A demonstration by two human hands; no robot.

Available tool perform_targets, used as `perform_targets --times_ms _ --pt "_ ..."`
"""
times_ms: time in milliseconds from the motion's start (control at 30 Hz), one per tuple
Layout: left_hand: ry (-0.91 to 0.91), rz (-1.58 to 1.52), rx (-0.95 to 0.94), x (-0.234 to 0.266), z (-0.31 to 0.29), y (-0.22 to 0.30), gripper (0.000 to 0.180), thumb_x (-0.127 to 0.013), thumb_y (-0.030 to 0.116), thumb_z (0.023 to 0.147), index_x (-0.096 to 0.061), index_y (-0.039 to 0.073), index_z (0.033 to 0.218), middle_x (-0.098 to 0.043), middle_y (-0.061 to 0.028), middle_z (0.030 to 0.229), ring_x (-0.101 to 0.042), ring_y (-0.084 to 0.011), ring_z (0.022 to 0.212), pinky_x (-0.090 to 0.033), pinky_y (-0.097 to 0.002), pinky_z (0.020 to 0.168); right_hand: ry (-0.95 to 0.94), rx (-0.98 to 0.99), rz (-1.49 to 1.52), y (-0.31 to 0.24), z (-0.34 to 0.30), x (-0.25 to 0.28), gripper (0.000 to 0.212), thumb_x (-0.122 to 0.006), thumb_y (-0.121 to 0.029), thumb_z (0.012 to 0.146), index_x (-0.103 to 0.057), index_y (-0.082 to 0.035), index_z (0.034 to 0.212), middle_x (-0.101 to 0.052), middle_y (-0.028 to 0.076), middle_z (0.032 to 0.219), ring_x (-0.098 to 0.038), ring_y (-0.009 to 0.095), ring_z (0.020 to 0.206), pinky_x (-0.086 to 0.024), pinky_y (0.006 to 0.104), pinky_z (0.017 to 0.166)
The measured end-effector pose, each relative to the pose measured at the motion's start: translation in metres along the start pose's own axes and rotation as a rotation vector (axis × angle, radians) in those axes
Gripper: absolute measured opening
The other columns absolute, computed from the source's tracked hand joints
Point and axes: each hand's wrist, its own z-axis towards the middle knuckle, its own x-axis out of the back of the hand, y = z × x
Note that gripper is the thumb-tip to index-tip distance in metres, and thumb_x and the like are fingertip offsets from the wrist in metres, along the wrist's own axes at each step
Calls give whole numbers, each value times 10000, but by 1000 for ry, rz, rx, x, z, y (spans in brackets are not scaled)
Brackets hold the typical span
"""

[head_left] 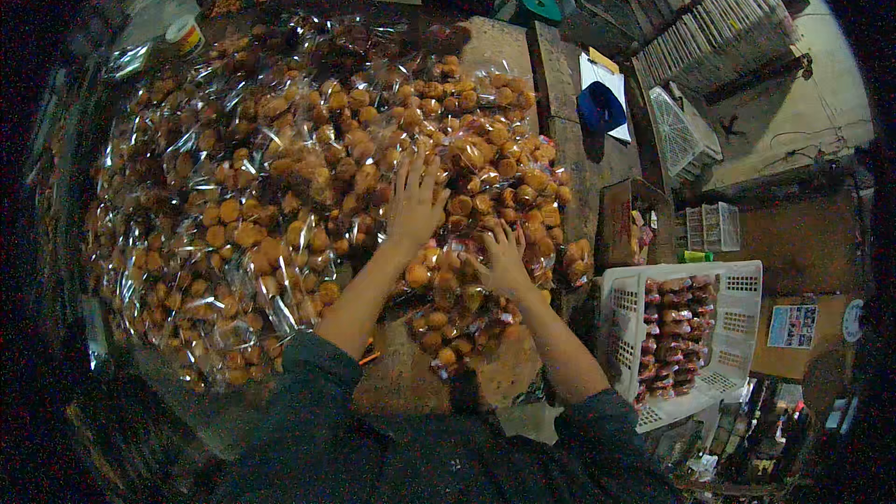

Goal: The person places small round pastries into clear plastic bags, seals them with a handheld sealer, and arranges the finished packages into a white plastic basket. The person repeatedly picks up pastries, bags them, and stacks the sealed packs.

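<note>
A large heap of see-through plastic bags of small round golden-brown cakes (252, 215) covers most of a worn wooden table (401, 378). My left hand (416, 205) lies on bags near the middle of the heap, palm down with its fingers stretched out. Lower and to the right, my right hand (502, 263) rests on other bags with fingers spread. Neither hand is closed round a bag. Several filled bags (509, 163) are stacked beyond my right hand, and a smaller cluster (453, 336) lies nearer to me.
At the right stands a white plastic crate (751, 317) with packed bags inside. Behind it is a cardboard box (616, 215). A dark blue cap (600, 107) sits on papers farther back, near a green round object (539, 6). An orange pen-like stick (371, 357) lies below my left forearm.
</note>
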Motion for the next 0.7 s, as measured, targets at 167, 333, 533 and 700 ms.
perform_targets --times_ms 167,333,533,700 --pt "-276 11 8 -29 20 -14 574 -680 293 932 -513 78 1437 -512 -166 1454 -461 -385 1346 -385 -507 1123 165 -114 477 20 90 47 590 -699 -471 925 -594 -60 1335 -545 199 1379 -514 390 1291 -397 506 1088" --pt "-195 -29 75 -18 18 -12 488 -674 229 909 -584 61 1358 -639 -195 1286 -587 -377 1201 -458 -508 1037 216 100 312 31 187 25 578 -741 -443 903 -607 -80 1332 -567 218 1340 -543 404 1241 -436 489 1066" --pt "-78 38 88 47 -27 4 567 -660 341 952 -519 55 1421 -606 -173 1352 -588 -351 1205 -445 -475 1014 286 72 438 7 130 38 515 -798 -389 845 -665 -106 1254 -559 214 1318 -493 408 1276 -414 494 1080" --pt "-212 190 23 2 -32 -4 614 -644 376 955 -480 58 1453 -490 -215 1472 -605 -417 1177 -488 -504 1003 346 -68 414 -39 -37 42 562 -809 -356 845 -615 -156 1333 -510 226 1377 -458 432 1294 -393 527 1090"
